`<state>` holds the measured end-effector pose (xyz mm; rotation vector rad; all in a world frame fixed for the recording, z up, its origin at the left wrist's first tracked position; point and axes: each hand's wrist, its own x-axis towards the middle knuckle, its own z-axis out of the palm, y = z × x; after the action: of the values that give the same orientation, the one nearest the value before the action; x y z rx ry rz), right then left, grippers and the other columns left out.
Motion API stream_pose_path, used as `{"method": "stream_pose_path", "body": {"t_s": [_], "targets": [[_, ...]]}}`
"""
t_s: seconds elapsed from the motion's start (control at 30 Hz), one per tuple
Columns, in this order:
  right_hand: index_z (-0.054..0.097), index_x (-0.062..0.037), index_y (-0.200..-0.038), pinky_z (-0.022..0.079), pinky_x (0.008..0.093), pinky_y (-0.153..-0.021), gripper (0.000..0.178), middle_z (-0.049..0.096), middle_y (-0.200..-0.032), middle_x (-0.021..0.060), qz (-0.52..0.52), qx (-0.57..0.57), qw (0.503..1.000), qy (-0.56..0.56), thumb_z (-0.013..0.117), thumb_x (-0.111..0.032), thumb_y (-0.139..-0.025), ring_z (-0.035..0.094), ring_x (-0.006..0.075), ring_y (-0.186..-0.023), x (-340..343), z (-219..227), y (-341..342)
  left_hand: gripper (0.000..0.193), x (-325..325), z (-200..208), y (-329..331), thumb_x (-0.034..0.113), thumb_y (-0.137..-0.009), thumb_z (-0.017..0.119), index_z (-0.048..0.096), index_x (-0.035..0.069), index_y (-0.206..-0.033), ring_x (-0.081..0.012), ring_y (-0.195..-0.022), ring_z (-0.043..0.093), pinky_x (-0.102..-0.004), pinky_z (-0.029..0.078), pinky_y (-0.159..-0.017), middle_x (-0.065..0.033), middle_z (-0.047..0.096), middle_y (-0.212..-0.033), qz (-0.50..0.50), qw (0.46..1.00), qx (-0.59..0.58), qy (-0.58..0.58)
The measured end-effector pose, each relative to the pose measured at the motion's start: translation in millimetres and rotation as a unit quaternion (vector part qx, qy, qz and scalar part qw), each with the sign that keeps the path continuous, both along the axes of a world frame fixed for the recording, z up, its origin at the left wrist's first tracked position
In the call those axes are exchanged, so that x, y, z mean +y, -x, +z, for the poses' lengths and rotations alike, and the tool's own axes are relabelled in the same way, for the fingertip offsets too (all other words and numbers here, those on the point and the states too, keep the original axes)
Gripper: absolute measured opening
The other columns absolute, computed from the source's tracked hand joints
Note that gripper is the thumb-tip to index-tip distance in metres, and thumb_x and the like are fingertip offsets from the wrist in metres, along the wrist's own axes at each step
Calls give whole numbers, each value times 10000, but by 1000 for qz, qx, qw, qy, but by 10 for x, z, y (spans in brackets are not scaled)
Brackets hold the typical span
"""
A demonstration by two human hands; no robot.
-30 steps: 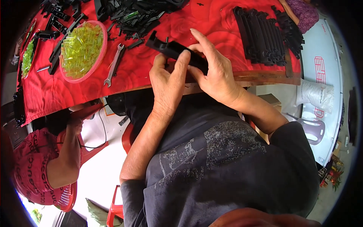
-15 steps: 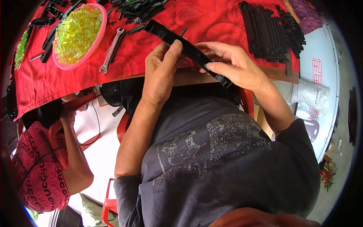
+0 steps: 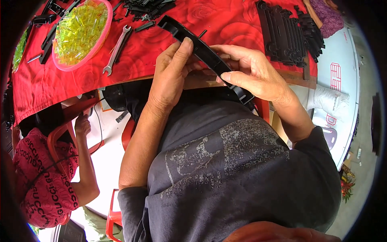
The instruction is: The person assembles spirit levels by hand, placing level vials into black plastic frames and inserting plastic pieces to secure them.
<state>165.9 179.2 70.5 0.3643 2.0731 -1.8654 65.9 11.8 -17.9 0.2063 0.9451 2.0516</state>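
Note:
Both hands grip a long, narrow black plastic strip-shaped part (image 3: 209, 56), held tilted over the table's near edge. Around its upper left portion is my left hand (image 3: 171, 72), thumb pressed on the face. My right hand (image 3: 254, 74) pinches the lower right portion, its thumb on top and its fingers behind. A thin dark pin or rod (image 3: 202, 33) sticks out past the part's far side; where it attaches is hidden. The fingertips behind the part are partly hidden.
A pink basket (image 3: 109, 24) of yellow-green clear pieces stands left, beside a wrench (image 3: 117, 52). Small black parts (image 3: 147, 8) lie at the back. Long black strips (image 3: 282, 36) are stacked right. A person in pink (image 3: 44, 177) sits at left; a red stool (image 3: 114, 213) stands below.
The black part has shifted slightly right, its lower end a little nearer me. Both hands keep their hold. At left, the other person's hand and arm have moved.

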Motion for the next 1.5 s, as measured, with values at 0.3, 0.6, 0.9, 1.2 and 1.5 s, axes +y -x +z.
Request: {"method": "stream_pose_path", "body": {"t_s": [0.3, 0.6, 0.9, 1.2, 1.5], "targets": [[436, 50, -1447, 528, 268, -816, 603, 680, -1085, 110, -8, 35, 996, -80, 653, 4, -886, 636, 113, -928, -96, 175, 6, 447, -14, 27, -17, 386, -1065, 472, 609, -34, -1127, -196, -866, 679, -341, 564, -813, -122, 691, -976, 6, 1000, 14, -9], [425, 20, -1475, 470, 202, -697, 608, 634, -1119, 49, -34, 68, 994, -75, 626, -54, -906, 564, 52, -847, -103, 97, -6, 511, 6, 105, -12, 434, -1068, 438, 607, -39, -1160, -196, -876, 677, -336, 564, -803, -120, 679, -1029, 37, 999, -3, -15], [465, 52, -1424, 501, 303, -941, 570, 662, -1222, 126, -78, 82, 987, -112, 672, -88, -912, 622, 144, -1064, 1, -58, 21, 288, -206, 15, 305, 100, -855, 727, 645, -28, -1100, -383, -1033, 583, -437, 484, -900, -230, 584, -1119, 250, 658, 595, 388], [438, 29, -1459, 458, 212, -678, 595, 622, -987, 3, -113, 74, 988, -75, 656, -105, -922, 566, 55, -804, -104, -140, 32, 316, -122, 223, 150, 115, -786, 781, 681, 5, -1064, -371, -1115, 537, -441, 454, -945, -199, 576, -1170, 271, 665, 603, 348], [429, 44, -1448, 456, 333, -1045, 653, 586, -1346, 174, -49, 142, 982, -114, 706, -57, -865, 565, 203, -1234, -116, -220, -22, 461, -27, 240, -48, 176, -689, 796, 694, -25, -1091, -373, -1099, 507, -456, 451, -946, -208, 547, -1164, 171, 741, 560, 329]]}}
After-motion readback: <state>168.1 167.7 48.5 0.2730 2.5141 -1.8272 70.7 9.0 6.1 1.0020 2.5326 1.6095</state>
